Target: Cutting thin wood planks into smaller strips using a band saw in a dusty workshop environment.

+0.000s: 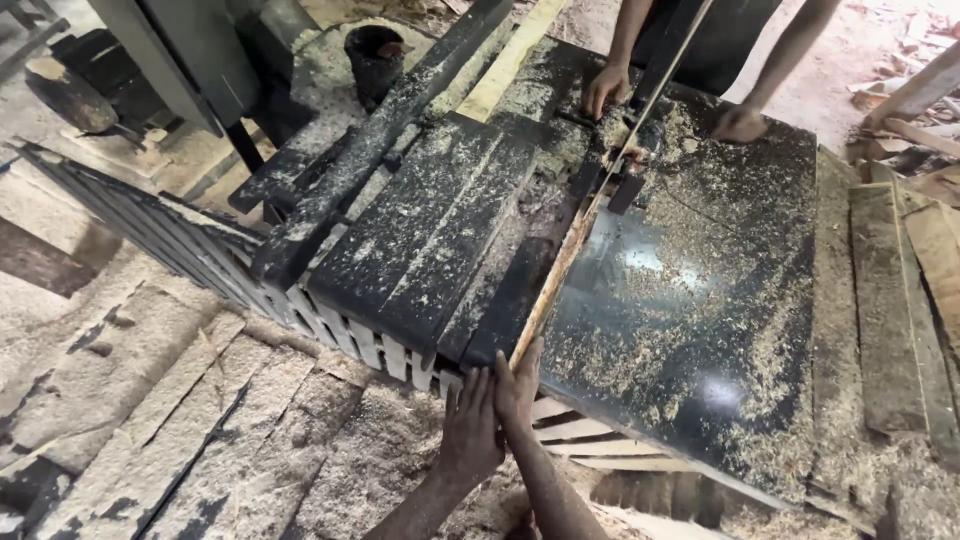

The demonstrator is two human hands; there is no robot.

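While a co-worker's hands (605, 88) steady the far end, your left hand (468, 432) and right hand (520, 385) press flat, fingers extended, gripping nothing, against the thin wooden strip (560, 265) on the sawdust-strewn saw table (690, 330).

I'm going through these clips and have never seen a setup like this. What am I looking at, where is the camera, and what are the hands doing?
There is only one picture, taken by a camera on a person's head, looking down at their own hands. No robot is involved. The big dark slab is a saw table, covered with sawdust. A thin vertical blade comes down to the table near the far end. A long narrow wooden strip stands on edge and runs from the near edge towards that blade. The wearer's left hand and right hand press side by side against the strip's near end, fingers flat rather than closed around it. Across the table another person's hands rest beside the blade. Rough planks lie stacked on the right, and a dark bucket stands at the far left.
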